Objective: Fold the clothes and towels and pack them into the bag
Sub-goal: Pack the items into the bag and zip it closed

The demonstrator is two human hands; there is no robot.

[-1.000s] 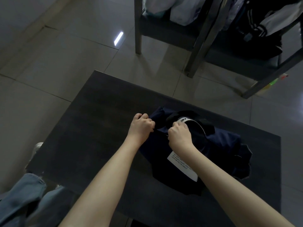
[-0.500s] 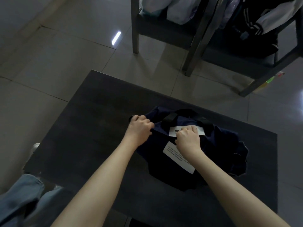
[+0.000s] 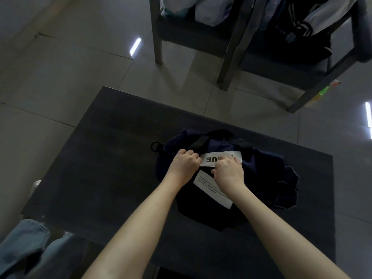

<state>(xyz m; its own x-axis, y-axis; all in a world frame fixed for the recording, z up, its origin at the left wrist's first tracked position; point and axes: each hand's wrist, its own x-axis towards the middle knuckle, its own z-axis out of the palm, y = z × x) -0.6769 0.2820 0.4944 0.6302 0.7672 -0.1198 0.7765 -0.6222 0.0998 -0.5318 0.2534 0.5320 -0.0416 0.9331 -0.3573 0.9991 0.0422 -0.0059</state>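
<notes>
A dark navy bag (image 3: 261,170) lies on the dark table (image 3: 112,158), right of centre. It has black straps, a ring at its left end and two white printed labels. My left hand (image 3: 184,166) grips the bag's top edge at the left end of the upper white label (image 3: 221,158). My right hand (image 3: 228,172) has its fingers curled over the same label's lower edge, holding the bag's top. What is inside the bag is hidden.
Beyond the table stand metal-legged chairs (image 3: 227,63) piled with white and dark clothes (image 3: 302,23). Grey tiled floor (image 3: 70,67) lies to the left and behind. My jeans-clad knee (image 3: 24,248) sits at the lower left.
My right hand has drawn back toward me along the bag's top, uncovering the upper white label. My left hand has moved right, closer to the right hand. The ring at the bag's left end now shows.
</notes>
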